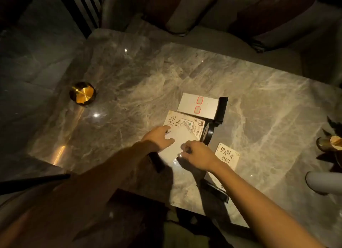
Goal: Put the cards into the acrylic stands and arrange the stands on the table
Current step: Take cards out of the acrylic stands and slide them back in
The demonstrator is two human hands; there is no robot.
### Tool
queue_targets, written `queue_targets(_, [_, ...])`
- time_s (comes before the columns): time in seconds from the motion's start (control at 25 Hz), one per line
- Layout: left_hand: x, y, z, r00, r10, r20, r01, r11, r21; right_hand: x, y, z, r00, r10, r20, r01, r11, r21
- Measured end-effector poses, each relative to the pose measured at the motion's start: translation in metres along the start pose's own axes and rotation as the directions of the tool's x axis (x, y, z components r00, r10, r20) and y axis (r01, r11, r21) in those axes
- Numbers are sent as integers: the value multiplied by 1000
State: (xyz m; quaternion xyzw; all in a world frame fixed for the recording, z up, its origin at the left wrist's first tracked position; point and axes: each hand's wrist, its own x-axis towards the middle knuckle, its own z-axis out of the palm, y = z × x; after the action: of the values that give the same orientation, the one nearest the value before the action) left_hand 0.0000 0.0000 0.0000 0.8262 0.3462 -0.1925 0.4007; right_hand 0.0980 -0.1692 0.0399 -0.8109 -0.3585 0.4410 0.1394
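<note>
On the marble table [259, 107] lies a flat acrylic stand [209, 135] with a black base, holding a card printed "卡10" [180, 121]. A blank white card [178, 138] lies tilted over it. My left hand [159, 136] presses on the white card's left edge with its fingers spread. My right hand [198, 155] pinches the card's lower right edge. Behind these lies another stand [222, 107] with a white card bearing two red stamps [199, 105]. A card marked "卡03" [227, 155] lies to the right of my right hand.
A brass round dish [82, 93] sits at the table's left end. A gold vase-like object [331, 142] and a white cylinder [322, 181] stand at the right edge. More black stand bases [216, 190] lie near the front edge. Sofa cushions [185, 18] lie beyond the table.
</note>
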Motion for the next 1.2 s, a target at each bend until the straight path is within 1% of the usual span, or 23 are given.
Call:
queue_targets(0.04, [3, -3, 2, 1000, 5, -2, -5, 1000, 5, 0, 2, 6, 999, 31, -15, -30, 997, 70])
queue_targets(0.12, [9, -12, 8, 999, 4, 45, -5, 1000, 14, -3, 2, 16, 994, 107, -36, -97, 974, 202])
queue_targets(0.2, [14, -21, 14, 998, 11, 66, -10, 1000, -26, -6, 0, 27, 984, 177, -15, -165, 940, 299])
queue_targets(0.28, [16, -25, 15, 999, 29, 41, -25, 996, -81, -7, -1, 32, 971, 240, 12, -225, 890, 396])
queue_targets(0.36, [12, -20, 7, 1000, 5, 6, -4, 986, -169, -8, -7, 35, 954, 294, 61, -284, 820, 496])
queue_targets(0.4, [10, -19, 5, 1000, 0, -16, -3, 973, -230, -8, -11, 35, 947, 308, 89, -301, 758, 579])
queue_targets(0.44, [5, -17, 3, 999, 19, -38, -29, 961, -275, -9, -16, 34, 944, 312, 108, -299, 670, 680])
queue_targets(0.52, [-7, -16, -1, 995, 64, -81, -86, 946, -312, -9, -28, 24, 944, 309, 115, -259, 478, 839])
queue_targets(0.56, [-14, -16, -4, 991, 83, -108, -114, 936, -332, -8, -34, 18, 947, 302, 112, -234, 406, 883])
queue_targets(0.6, [-18, -18, -5, 986, 105, -130, -146, 922, -359, -5, -39, 13, 952, 288, 105, -215, 382, 899])
queue_targets(0.68, [-29, -18, -5, 974, 139, -177, -203, 880, -430, 1, -48, 6, 960, 267, 81, -193, 430, 882])
queue_targets(0.72, [-33, -16, -4, 973, 138, -185, -210, 860, -465, 5, -53, 4, 959, 280, 49, -177, 453, 874])
queue_targets(0.8, [-40, -11, -1, 979, 118, -166, -192, 802, -566, 12, -58, 2, 937, 343, -60, -136, 519, 844])
queue_targets(0.88, [-43, -12, 2, 983, 121, -137, -181, 749, -637, 16, -59, 0, 924, 339, -176, -74, 609, 789])
queue_targets(0.96, [-44, -19, 4, 984, 118, -134, -176, 746, -642, 15, -62, -7, 937, 267, -226, -4, 653, 757])
queue_targets(1.0, [-43, -25, 4, 983, 91, -161, -175, 741, -648, 14, -64, -9, 948, 222, -230, 20, 675, 738])
queue_targets(1.12, [-42, -39, -3, 951, -61, -304, -168, 723, -670, 15, -66, -14, 965, 104, -243, 87, 744, 662])
queue_targets(1.2, [-39, -43, -11, 936, -112, -334, -169, 689, -705, 18, -67, -15, 969, 43, -243, 120, 776, 620])
